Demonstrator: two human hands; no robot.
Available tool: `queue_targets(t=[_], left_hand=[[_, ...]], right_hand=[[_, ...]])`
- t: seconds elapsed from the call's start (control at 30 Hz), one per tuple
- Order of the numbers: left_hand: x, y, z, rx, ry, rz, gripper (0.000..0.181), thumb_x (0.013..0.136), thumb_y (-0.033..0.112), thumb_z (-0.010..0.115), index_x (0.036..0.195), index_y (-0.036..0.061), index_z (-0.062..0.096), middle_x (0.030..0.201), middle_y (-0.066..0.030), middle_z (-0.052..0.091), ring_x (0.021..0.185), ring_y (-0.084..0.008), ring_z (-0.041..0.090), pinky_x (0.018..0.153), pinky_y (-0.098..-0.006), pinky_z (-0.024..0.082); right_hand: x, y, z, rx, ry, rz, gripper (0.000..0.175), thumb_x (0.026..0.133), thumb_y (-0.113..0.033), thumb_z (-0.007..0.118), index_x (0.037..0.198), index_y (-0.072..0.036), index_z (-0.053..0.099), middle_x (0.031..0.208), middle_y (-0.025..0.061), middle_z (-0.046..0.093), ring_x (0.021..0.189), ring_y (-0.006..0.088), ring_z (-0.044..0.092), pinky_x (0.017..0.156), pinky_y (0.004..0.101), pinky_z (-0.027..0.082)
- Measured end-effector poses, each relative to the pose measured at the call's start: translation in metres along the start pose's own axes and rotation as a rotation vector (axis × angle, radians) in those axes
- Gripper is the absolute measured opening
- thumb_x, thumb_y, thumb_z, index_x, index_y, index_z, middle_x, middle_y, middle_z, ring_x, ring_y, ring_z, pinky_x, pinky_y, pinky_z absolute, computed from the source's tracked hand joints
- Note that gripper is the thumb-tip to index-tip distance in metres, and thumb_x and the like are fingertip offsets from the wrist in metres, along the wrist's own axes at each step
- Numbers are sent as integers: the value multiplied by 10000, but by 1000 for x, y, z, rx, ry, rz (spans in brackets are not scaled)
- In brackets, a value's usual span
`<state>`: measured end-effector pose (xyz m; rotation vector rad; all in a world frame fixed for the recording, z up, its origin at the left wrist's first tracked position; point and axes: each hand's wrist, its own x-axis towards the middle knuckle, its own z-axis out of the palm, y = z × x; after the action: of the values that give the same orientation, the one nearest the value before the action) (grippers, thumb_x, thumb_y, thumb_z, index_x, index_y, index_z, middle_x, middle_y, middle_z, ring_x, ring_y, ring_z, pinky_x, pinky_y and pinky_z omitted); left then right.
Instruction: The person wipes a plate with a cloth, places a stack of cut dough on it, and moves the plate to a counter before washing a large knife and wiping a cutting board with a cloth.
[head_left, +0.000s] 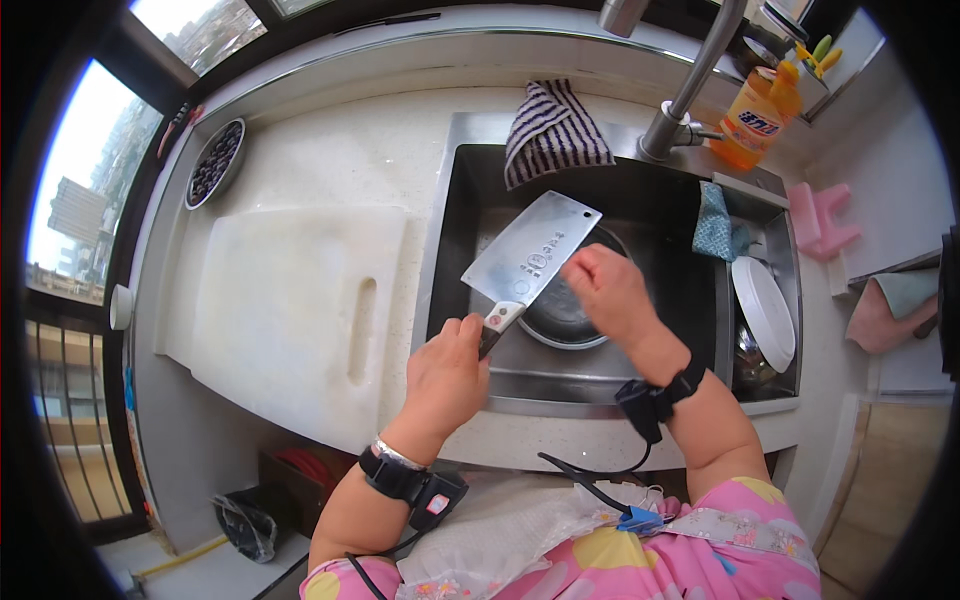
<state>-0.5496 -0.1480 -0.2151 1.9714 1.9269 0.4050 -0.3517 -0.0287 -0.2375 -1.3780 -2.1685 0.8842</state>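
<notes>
My left hand (448, 375) grips the handle of a metal cleaver (536, 251), whose broad blade points up and to the right over the sink. Beside the blade, near its right edge, my right hand (611, 292) is loosely curled; whether its fingers touch the blade or hold anything small, I cannot tell. Below both, a round dark pan or bowl with a pale rim (566, 343) sits in the steel sink (510, 384), partly hidden by the blade and my right hand. A striped cloth (559, 135) hangs over the sink's back edge.
Left of the sink lies a white cutting board (281, 322), with a bowl of dark round fruit (217, 163) behind it. The faucet (675, 120) and an orange soap bottle (756, 120) stand behind the sink. A side basin at right holds a white oval dish (763, 313); a blue cloth (711, 223) hangs nearby.
</notes>
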Motion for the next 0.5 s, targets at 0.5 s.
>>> queue_targets(t=[0.5], left_hand=[[-9,9,-3,173,-45,207,178,703,69,572,862,69,492,735,-97,532,669,-270,579,550,-374,461]], right_hand=[[22,65,38,-381,-197,-86,679,845,-425,443,1361,-13,286,1424,174,275,1337,282,230,1073,440,182]])
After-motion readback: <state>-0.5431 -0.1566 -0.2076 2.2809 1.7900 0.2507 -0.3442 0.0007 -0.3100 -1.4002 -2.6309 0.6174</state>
